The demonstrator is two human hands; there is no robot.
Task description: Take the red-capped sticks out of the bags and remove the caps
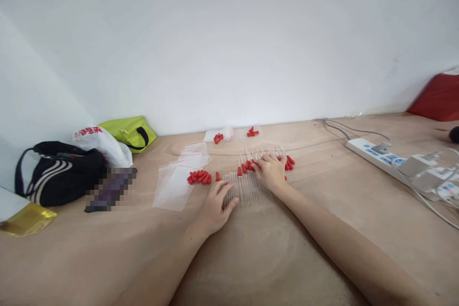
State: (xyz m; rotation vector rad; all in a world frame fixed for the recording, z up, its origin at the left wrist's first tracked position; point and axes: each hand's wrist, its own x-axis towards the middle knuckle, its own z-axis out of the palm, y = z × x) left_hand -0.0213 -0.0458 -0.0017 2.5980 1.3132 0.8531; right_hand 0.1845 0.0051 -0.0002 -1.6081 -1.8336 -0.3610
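Observation:
My right hand (pixel 271 172) is closed over the red ends of glass droppers, fingertips pinching a red rubber bulb (pixel 253 164); the fingers partly cover it. Behind it, thin dropper tubes (pixel 247 154) point toward the wall. More red bulbs (pixel 289 162) show at its right. In front lies a row of bare glass tubes (pixel 246 191) side by side. At the left end of this row is my left hand (pixel 216 205), open with fingers apart, close to the tubes. A single red bulb (pixel 217 176) lies just beyond it, beside a pile of red bulbs (pixel 199 177).
Clear zip bags (pixel 172 185) lie overlapped left of the pile. Two bagged groups of red-bulbed droppers (pixel 218 138) rest near the wall. A black bag (pixel 68 174), a white plastic bag (pixel 107 146) and a lime pouch (pixel 125 131) stand left; a power strip (pixel 373 154) with cables lies right.

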